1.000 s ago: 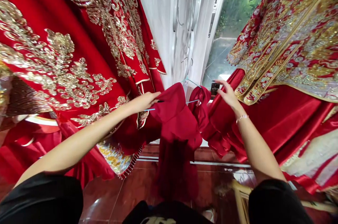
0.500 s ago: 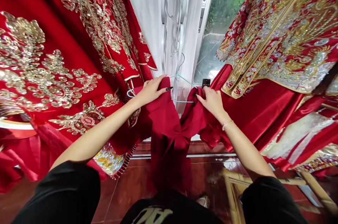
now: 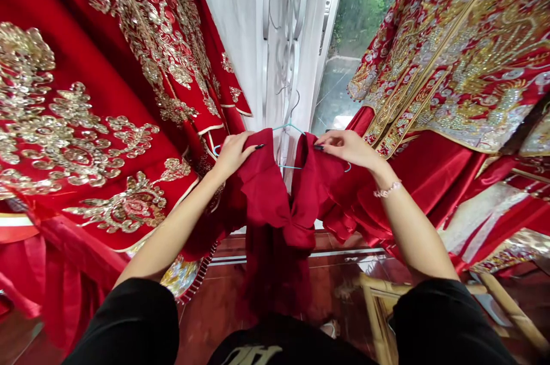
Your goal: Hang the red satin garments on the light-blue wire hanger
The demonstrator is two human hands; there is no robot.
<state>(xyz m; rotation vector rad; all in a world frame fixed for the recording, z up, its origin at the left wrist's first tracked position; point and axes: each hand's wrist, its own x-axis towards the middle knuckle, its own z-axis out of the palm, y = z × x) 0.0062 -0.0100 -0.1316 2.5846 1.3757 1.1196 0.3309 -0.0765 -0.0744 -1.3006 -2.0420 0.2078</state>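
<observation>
Hanging either side of a sheer white curtain (image 3: 240, 38), a gold-embroidered red gown (image 3: 86, 124) and a second gown (image 3: 451, 67) frame a dark-red garment (image 3: 266, 193) draped over a pale blue hanger (image 3: 289, 123). The left hand (image 3: 234, 156) and right hand (image 3: 348, 147) pinch its shoulders either side of the hook, holding them spread. Its hem disappears behind the person's black top (image 3: 275, 348).

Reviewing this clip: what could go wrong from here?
The dark red garment, held by the left hand and right hand around a light blue hanger, might slip off onto the tiled floor. The long dark nails might snag the cloth. The bracelet might catch on the sequinned gown nearby.
</observation>
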